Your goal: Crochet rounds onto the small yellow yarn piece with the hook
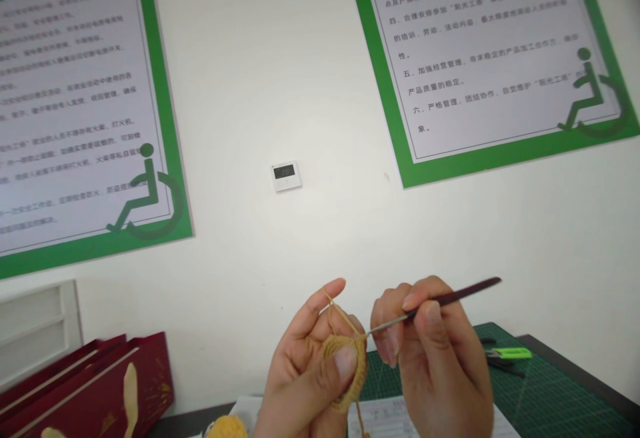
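With the fingers of our left hand [305, 375] we are pinching the yellow crochet piece [345, 361]. The fingers of our right hand [440, 365] are clamping the crochet hook [465, 294], its long axis slanting, tip pointing down-left into the piece.

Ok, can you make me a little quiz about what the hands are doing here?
1. True or false: the right hand holds the crochet hook.
2. What colour is the crocheted piece pinched in the left hand? A red, B yellow, C blue.
3. Fill in: the cutting mat under the hands is ____.
Key: 1 true; 2 B; 3 green.
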{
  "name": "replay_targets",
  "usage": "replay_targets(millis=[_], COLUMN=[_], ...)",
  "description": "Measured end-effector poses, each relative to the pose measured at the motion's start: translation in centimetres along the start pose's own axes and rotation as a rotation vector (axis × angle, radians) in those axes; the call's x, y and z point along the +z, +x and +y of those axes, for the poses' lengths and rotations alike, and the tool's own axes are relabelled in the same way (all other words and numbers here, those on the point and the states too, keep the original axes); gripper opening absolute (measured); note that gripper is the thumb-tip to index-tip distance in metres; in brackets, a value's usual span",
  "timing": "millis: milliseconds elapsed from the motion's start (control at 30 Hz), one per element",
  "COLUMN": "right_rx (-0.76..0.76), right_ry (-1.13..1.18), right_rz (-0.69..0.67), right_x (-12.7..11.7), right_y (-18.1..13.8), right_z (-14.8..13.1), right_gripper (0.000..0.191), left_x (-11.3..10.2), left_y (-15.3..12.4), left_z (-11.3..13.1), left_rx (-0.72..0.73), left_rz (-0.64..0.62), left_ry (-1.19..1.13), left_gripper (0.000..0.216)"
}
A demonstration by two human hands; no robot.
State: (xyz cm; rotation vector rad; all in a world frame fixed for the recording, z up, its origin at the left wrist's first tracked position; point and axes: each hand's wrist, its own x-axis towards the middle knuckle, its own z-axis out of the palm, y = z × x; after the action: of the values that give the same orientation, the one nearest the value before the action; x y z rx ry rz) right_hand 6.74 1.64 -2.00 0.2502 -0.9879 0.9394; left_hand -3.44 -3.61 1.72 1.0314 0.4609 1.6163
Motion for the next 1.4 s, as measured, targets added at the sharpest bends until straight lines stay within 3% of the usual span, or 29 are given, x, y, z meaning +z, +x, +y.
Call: replay_targets(millis=[100, 167, 267, 400, 867, 1133, 1400], right_rx=[0.264, 0.329, 0.153, -0.026, -0.125, -0.276, -0.254], right_ry=[0.136, 0.126, -0.043, -0.249, -0.275, -0.335, -0.393], right_rz=[-0.009, -0.033, -0.088, -0.102, -0.083, -0.119, -0.138], right_x=[0.0, -0.1, -0.3, -0.5, -1.0, 0.0, -0.4], right_y=[0.5, 0.8, 0.9, 0.6, 0.8, 1.3, 0.9], right_z=[-0.4, -0.4, 0.0, 0.3, 0.2, -0.5, -0.4], right_gripper=[0.029, 0.028, 0.022, 0.011, 0.015, 0.012, 0.013], left_x=[-0.1, -0.1, 0.0, 0.3, 0.5, 0.5, 0.6], left_y=[0.1, 0.2, 0.4, 0.4, 0.4, 0.4, 0.4], left_z=[-0.5, -1.1, -1.8, -2.0, -1.6, -1.4, -1.5], left_rx=[0.069, 0.201, 0.320, 0.355, 0.337, 0.366, 0.388], left_rz=[0.010, 0.024, 0.059, 0.099, 0.148, 0.152, 0.163], left_ry=[0.045, 0.108, 0.161, 0.172, 0.102, 0.136, 0.161], left_gripper=[0.048, 0.044, 0.039, 0.041, 0.043, 0.042, 0.041])
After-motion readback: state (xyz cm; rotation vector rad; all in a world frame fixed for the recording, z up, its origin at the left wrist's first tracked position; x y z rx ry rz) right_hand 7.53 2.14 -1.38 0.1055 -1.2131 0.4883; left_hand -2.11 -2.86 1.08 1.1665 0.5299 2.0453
